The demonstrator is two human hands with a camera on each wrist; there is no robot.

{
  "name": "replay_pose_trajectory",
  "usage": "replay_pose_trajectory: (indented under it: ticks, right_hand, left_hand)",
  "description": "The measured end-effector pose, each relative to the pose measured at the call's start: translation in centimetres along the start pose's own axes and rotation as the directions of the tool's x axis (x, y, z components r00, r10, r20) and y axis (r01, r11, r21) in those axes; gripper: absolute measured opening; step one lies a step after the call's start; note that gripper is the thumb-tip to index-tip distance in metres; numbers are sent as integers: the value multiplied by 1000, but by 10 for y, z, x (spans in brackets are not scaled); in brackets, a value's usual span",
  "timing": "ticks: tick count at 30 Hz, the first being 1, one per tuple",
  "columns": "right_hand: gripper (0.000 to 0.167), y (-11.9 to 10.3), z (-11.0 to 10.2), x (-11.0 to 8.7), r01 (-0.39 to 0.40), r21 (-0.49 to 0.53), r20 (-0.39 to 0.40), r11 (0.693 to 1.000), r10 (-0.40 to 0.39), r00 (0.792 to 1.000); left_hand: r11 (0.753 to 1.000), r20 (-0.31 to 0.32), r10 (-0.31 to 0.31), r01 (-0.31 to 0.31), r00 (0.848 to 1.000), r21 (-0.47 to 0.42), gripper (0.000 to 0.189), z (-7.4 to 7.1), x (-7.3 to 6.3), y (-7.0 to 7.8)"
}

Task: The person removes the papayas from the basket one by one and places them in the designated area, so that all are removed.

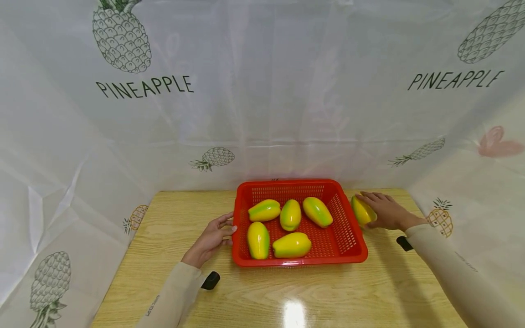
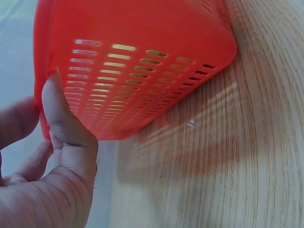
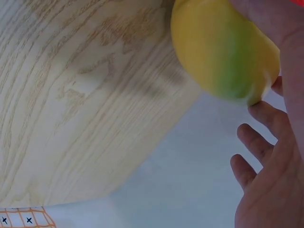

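A red plastic basket (image 1: pixel 299 262) stands in the middle of the wooden table (image 1: pixel 266 296) and holds several yellow-green fruits (image 1: pixel 291 245). My left hand (image 1: pixel 215 233) touches the basket's left wall with relaxed fingers; in the left wrist view its thumb (image 2: pixel 64 118) rests against the slotted wall of the basket (image 2: pixel 142 28). One more yellow-green fruit (image 1: pixel 362 211) lies just right of the basket. My right hand (image 1: pixel 383 212) lies over it and grips it. The right wrist view shows this fruit (image 3: pixel 218 52) held at the top of my right hand (image 3: pixel 275 190), with the lower fingers spread free.
A white sheet printed with pineapples (image 1: pixel 262 114) walls the table at the back and on both sides. The table's right edge lies close behind the right hand. Bare wood (image 1: pixel 295 300) runs from the basket to the front edge.
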State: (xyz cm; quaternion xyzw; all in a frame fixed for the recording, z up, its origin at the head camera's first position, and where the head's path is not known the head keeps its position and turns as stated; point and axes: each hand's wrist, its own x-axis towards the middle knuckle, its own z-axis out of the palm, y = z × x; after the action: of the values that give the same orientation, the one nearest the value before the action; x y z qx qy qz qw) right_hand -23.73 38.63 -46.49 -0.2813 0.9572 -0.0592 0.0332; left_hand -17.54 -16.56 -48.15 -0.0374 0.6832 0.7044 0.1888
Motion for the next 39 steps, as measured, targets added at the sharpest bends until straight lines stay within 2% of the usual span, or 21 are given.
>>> replay_pose_trajectory:
  ticks: [16, 26, 39]
  right_hand:
    - [94, 2, 4, 2, -9, 39, 43, 999, 8, 999]
    - [93, 3, 7, 3, -42, 106, 70, 993, 34, 997]
    - [94, -3, -1, 5, -64, 90, 90, 994, 56, 994]
  left_hand:
    - [1000, 7, -6, 6, 1000, -5, 58, 1, 0, 0]
    - [1000, 17, 9, -9, 1000, -13, 59, 2, -1, -1]
    - [1000, 15, 5, -5, 1000, -21, 59, 0, -1, 0]
